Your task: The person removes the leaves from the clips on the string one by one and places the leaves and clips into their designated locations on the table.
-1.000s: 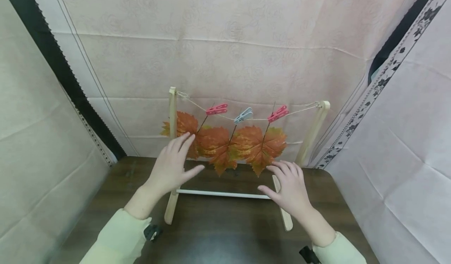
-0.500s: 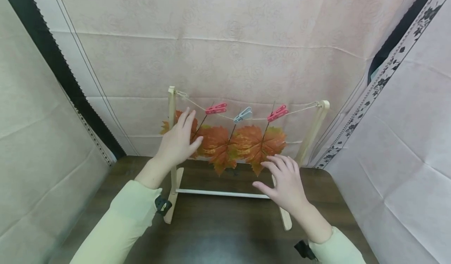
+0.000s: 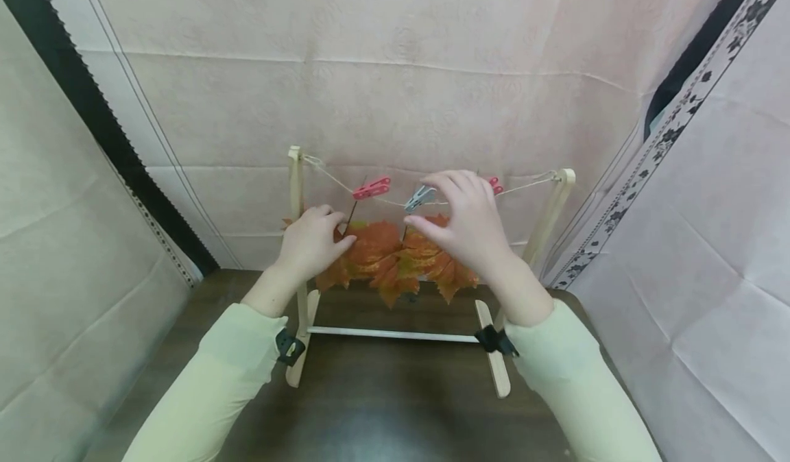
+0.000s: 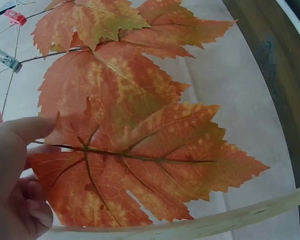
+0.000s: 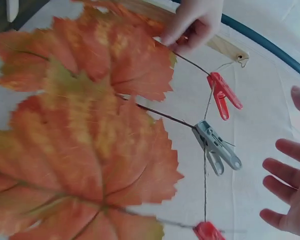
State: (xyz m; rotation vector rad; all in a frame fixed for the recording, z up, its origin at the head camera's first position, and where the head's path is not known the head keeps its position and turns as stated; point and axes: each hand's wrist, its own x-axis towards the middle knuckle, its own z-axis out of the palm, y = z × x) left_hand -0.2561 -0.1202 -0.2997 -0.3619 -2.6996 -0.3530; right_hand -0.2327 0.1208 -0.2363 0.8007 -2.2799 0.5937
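Note:
Three orange artificial maple leaves hang by their stems from a string (image 3: 531,185). My left hand (image 3: 311,239) pinches the stem of the leftmost leaf (image 4: 140,160), thumb and curled fingers meeting near its base. A pink clothespin (image 3: 372,188) holds that stem on the string. In the middle, a grey-blue clothespin (image 5: 216,147) grips the stem of the second leaf (image 3: 376,246). My right hand (image 3: 465,215) is raised near it, fingers spread and thumb apart, holding nothing. It partly hides the third leaf (image 5: 90,165) and the right pink clothespin (image 3: 496,186) in the head view.
The string runs between two wooden posts, a left post (image 3: 296,181) and a right post (image 3: 551,215). A white crossbar (image 3: 395,334) joins their wooden feet on the dark wooden table (image 3: 382,407). Pale cloth (image 3: 395,105) hangs behind and at both sides.
My left hand has moved up and now pinches the leftmost leaf's stem. My right hand has risen from below the right leaf to beside the grey-blue clothespin.

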